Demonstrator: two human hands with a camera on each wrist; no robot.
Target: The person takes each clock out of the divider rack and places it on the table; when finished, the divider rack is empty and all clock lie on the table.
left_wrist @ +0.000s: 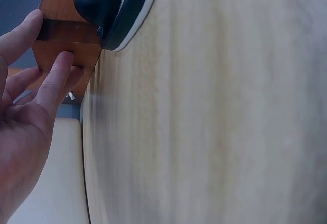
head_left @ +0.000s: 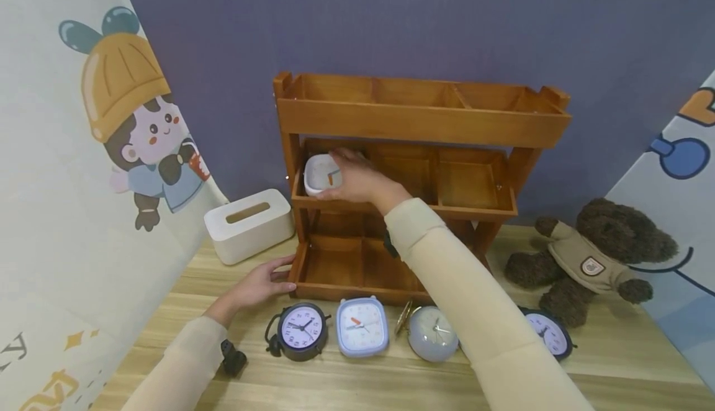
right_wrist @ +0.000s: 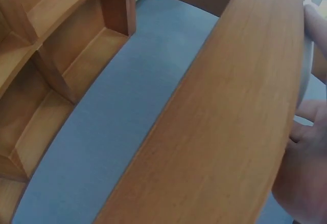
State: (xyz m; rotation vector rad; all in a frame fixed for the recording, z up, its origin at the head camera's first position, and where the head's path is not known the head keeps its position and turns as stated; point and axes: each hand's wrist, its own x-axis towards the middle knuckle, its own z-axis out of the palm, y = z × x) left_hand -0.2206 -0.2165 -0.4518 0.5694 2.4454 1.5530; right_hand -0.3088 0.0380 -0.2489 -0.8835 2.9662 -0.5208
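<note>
My right hand (head_left: 362, 178) grips a small white alarm clock (head_left: 318, 172) with rounded corners, in the left compartment of the middle tier of a brown wooden shelf (head_left: 413, 120). Only a sliver of that clock shows past the wood in the right wrist view, and the right hand (right_wrist: 309, 152) is partly cut off there. Down at the bottom tier, my left hand (head_left: 258, 285) touches the shelf's left front corner. Seen from the left wrist, its extended fingers (left_wrist: 53, 83) rest against the wooden side (left_wrist: 69, 50).
Before the shelf stand a black twin-bell clock (head_left: 303, 330), a blue square clock (head_left: 362, 327), a round grey clock (head_left: 432, 334) and another dark clock (head_left: 550, 334) behind my right sleeve. A white tissue box (head_left: 251, 237) is left; a brown teddy bear (head_left: 586, 256) sits right.
</note>
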